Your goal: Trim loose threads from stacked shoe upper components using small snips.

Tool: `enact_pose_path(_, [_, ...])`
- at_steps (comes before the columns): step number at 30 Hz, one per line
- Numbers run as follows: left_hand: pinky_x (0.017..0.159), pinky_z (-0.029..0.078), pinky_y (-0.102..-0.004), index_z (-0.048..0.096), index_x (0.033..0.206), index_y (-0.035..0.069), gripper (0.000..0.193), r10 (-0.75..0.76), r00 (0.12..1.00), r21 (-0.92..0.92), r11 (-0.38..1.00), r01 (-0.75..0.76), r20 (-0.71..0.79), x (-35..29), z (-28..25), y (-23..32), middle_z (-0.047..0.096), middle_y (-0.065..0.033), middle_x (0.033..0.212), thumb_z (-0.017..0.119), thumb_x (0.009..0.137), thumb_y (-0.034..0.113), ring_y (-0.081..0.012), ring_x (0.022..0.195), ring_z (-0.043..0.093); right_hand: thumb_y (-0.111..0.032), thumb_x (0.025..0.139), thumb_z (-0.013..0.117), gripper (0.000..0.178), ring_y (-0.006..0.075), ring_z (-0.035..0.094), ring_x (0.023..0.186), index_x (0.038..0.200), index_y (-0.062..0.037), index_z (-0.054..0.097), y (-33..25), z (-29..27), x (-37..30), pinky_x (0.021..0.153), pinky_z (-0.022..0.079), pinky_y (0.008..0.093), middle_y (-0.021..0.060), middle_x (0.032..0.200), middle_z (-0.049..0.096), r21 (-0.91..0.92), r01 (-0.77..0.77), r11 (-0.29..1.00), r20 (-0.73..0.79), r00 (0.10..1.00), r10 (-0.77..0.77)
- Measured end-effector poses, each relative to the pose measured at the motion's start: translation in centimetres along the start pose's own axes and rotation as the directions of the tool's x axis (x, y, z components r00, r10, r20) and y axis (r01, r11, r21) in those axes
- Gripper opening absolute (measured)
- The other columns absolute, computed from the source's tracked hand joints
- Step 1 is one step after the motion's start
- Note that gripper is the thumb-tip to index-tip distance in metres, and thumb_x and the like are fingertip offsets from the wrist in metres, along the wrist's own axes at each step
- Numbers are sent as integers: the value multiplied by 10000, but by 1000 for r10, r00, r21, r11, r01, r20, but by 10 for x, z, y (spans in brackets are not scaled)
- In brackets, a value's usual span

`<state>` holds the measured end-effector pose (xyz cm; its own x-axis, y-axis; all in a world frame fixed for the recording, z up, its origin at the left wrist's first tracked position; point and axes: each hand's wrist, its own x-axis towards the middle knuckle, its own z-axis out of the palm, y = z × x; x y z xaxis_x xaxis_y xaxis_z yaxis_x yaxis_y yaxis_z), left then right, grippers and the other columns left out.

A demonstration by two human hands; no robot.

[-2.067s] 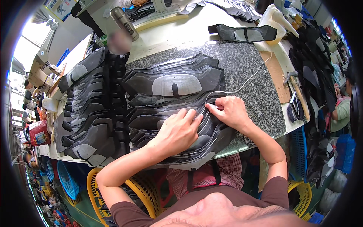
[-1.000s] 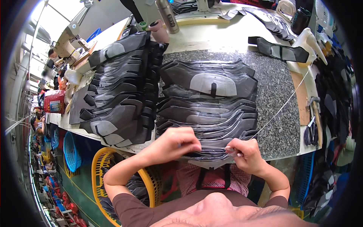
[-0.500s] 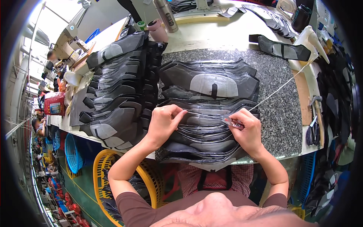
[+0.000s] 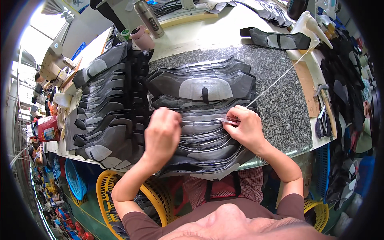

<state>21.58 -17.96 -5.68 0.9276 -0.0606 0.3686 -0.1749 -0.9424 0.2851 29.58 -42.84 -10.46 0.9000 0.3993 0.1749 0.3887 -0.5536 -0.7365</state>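
Observation:
Before me, dark grey shoe-upper-like pieces [image 4: 200, 138] lie in an overlapping row, each with a lighter grey patch. My right hand [image 4: 246, 126] is closed around a small pointed tool [image 4: 229, 120], part clear and part reddish, its tip to the left over the row; its exact kind I cannot make out. A white cord [image 4: 278, 82] runs from the back right down to this hand. My left hand [image 4: 163, 134] hovers at the row's left edge, its fingers smeared by motion, so any hold is unclear.
At left stands a second overlapping stack of dark pieces [image 4: 106, 100]. A speckled stone slab [image 4: 286, 116] lies under the middle row. Farther back are a steel flask [image 4: 149, 18], a pink cup [image 4: 142, 39] and a white bottle [image 4: 306, 30]. A yellow basket [image 4: 162, 200] stands below the table edge.
My left hand has moved away from the row's middle toward its left edge and blurs. My right hand still holds the tool, now slightly higher on the row. The whole view has shifted.

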Motion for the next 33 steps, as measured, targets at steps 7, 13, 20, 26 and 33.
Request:
enact_pose_path(7, [896, 526, -405, 699, 1224, 23, 387, 412, 890, -150, 909, -388, 197, 9, 35, 29, 597, -95, 1107, 765, 852, 107, -278, 980, 583, -140, 823, 872, 202, 185, 709, 748, 916, -19, 740, 17, -16, 5, 666, 535, 322, 81, 838, 706, 65, -18, 998, -70, 997, 22])
enact_pose_path(13, [879, 519, -395, 699, 1259, 48, 444, 435, 859, -110, 900, -422, 271, 22, 31, 36, 580, -80, 1091, 734, 821, 112, -261, 978, 565, -104, 832, 846, 154, 215, 708, 733, 918, -24, 745, 37, -24, 7, 663, 538, 322, 81, 840, 704, 57, -6, 998, -106, 994, 12])
enact_pose_path(20, [850, 482, -403, 643, 1359, 69, 576, 437, 815, -69, 892, -446, 380, 38, 33, 43, 556, -90, 1056, 685, 798, 196, -266, 960, 539, -101, 812, 826, 184, 254, 737, 785, 974, -61, 750, 37, -22, 13, 672, 572, 358, 69, 888, 707, -97, 98, 990, -104, 989, -108])
enact_pose_path(26, [843, 465, -408, 629, 1378, 72, 596, 428, 819, -94, 900, -426, 383, 38, 31, 42, 549, -104, 1049, 671, 797, 201, -271, 969, 540, -347, 935, 767, 343, 191, 683, 648, 854, -19, 708, 41, -61, -1, 606, 525, 384, 98, 681, 641, -70, -163, 984, 150, 974, 172])
enact_pose_path(33, [841, 464, -409, 631, 1377, 72, 595, 431, 817, -86, 897, -433, 382, 37, 31, 44, 553, -110, 1048, 670, 798, 204, -272, 971, 543, -506, 956, 691, 497, 379, 714, 681, 785, -40, 723, 51, -41, -1, 645, 551, 484, 147, 677, 701, -230, -143, 963, 21, 988, 151])
